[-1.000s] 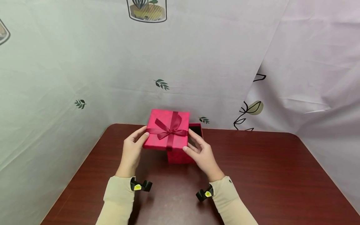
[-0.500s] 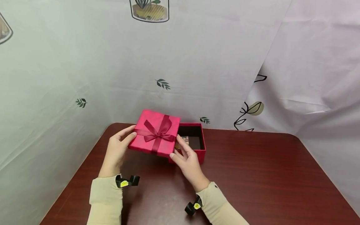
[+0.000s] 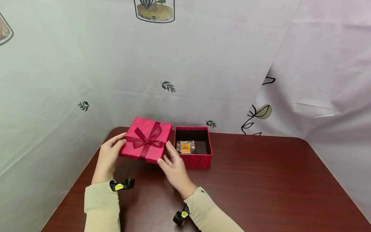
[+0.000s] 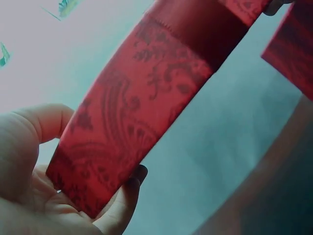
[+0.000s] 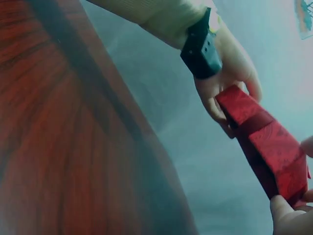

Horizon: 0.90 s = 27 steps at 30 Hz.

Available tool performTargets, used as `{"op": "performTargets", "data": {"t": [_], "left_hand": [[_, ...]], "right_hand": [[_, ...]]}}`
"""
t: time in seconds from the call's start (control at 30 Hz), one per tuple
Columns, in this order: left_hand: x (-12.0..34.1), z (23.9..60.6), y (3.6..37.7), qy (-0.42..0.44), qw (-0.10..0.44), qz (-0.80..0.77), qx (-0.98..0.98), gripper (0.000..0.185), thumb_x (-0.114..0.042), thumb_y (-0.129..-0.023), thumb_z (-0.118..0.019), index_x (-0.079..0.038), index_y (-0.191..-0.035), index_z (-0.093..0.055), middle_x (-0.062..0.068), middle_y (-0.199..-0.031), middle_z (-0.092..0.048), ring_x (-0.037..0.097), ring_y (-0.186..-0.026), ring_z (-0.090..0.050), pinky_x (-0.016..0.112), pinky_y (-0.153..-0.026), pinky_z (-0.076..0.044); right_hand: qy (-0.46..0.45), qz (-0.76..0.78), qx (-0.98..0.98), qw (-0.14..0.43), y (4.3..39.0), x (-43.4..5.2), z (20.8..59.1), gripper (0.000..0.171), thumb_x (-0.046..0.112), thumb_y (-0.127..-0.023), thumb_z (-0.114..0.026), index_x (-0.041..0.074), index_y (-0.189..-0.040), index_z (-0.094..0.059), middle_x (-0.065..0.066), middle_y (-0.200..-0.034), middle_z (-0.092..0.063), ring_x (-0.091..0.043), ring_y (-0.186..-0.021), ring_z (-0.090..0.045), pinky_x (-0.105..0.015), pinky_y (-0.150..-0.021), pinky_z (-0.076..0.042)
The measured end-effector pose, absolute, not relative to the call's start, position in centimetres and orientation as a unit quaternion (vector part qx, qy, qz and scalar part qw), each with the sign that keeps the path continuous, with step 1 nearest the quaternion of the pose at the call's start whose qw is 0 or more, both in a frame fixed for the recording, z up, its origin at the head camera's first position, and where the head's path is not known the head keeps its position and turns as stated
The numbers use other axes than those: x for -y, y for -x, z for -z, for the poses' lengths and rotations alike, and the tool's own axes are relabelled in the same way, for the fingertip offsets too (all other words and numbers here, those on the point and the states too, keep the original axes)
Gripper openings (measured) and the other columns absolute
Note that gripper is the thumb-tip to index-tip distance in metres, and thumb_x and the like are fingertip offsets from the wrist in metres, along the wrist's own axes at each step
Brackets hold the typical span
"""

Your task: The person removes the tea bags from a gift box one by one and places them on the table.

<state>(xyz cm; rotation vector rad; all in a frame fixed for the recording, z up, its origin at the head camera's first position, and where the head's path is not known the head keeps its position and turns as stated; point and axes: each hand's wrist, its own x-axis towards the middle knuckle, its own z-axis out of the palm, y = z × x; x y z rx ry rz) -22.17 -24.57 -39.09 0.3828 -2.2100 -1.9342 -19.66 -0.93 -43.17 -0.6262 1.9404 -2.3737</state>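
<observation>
A red lid [image 3: 146, 140] with a dark red ribbon bow is held in the air between both hands, left of the open red box [image 3: 193, 158]. My left hand [image 3: 108, 154] grips the lid's left edge, thumb on top, as the left wrist view shows on the patterned lid side [image 4: 132, 117]. My right hand [image 3: 171, 164] holds the lid's right edge near the box. In the right wrist view the lid [image 5: 266, 139] spans between the two hands. Inside the box lies a small packet [image 3: 185, 147] with an orange label.
The dark red wooden table [image 3: 261, 183] has rounded far corners. A pale printed cloth backdrop [image 3: 203, 64] hangs close behind and along both sides. Black wrist-worn cameras [image 3: 121, 185] sit on both beige sleeves.
Both hands have carried the lid leftward off the box and lowered it, uncovering the box's inside and the packet within.
</observation>
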Motion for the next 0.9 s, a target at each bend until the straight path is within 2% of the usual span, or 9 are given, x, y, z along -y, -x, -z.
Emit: {"op": "performTargets", "data": {"t": [0.17,0.47,0.63,0.73,0.9], "left_hand": [[25.1,40.6,23.0,-0.171,0.089,0.638,0.745,0.047,-0.024,-0.104,-0.049,-0.007,-0.147,-0.054,0.014,-0.144,-0.051,0.003,-0.096,-0.055,0.011,-0.073,-0.050],[25.0,43.4,24.0,-0.183,0.056,0.620,0.761,0.048,-0.018,-0.103,-0.045,-0.005,-0.149,-0.050,0.019,-0.150,-0.048,0.020,-0.120,-0.048,0.010,-0.076,-0.044],[24.6,44.5,24.3,-0.170,0.050,0.594,0.785,0.050,-0.015,-0.103,-0.043,0.000,-0.150,-0.046,0.027,-0.144,-0.052,0.026,-0.121,-0.051,0.012,-0.078,-0.043],[24.3,45.0,24.5,-0.167,0.048,0.581,0.795,0.051,-0.015,-0.102,-0.042,0.003,-0.150,-0.044,0.030,-0.142,-0.052,0.030,-0.121,-0.051,0.020,-0.085,-0.044],[23.8,45.7,25.0,-0.166,0.050,0.565,0.807,0.052,-0.012,-0.102,-0.039,0.008,-0.150,-0.040,0.032,-0.145,-0.047,0.035,-0.127,-0.047,0.041,-0.104,-0.042]], "right_hand": [[0.188,0.737,-0.649,0.006,19.8,2.9,44.2,0.066,0.003,-0.100,-0.058,-0.005,-0.157,-0.025,-0.016,-0.167,-0.017,-0.030,-0.153,-0.022,-0.044,-0.114,-0.035],[0.145,0.723,-0.675,0.024,21.1,3.9,46.3,0.063,-0.001,-0.100,-0.051,-0.008,-0.156,-0.024,-0.021,-0.166,-0.016,-0.034,-0.153,-0.020,-0.047,-0.116,-0.031],[0.132,0.722,-0.678,0.025,21.7,4.1,47.5,0.062,-0.005,-0.099,-0.050,-0.013,-0.154,-0.024,-0.027,-0.164,-0.017,-0.038,-0.152,-0.020,-0.050,-0.116,-0.030],[0.129,0.720,-0.681,0.029,22.0,4.1,48.1,0.061,-0.005,-0.099,-0.049,-0.013,-0.154,-0.023,-0.028,-0.164,-0.017,-0.039,-0.152,-0.018,-0.050,-0.117,-0.030],[0.120,0.716,-0.687,0.041,22.6,4.0,48.5,0.061,-0.006,-0.099,-0.047,-0.014,-0.154,-0.022,-0.030,-0.164,-0.015,-0.041,-0.152,-0.018,-0.050,-0.118,-0.027]]}}
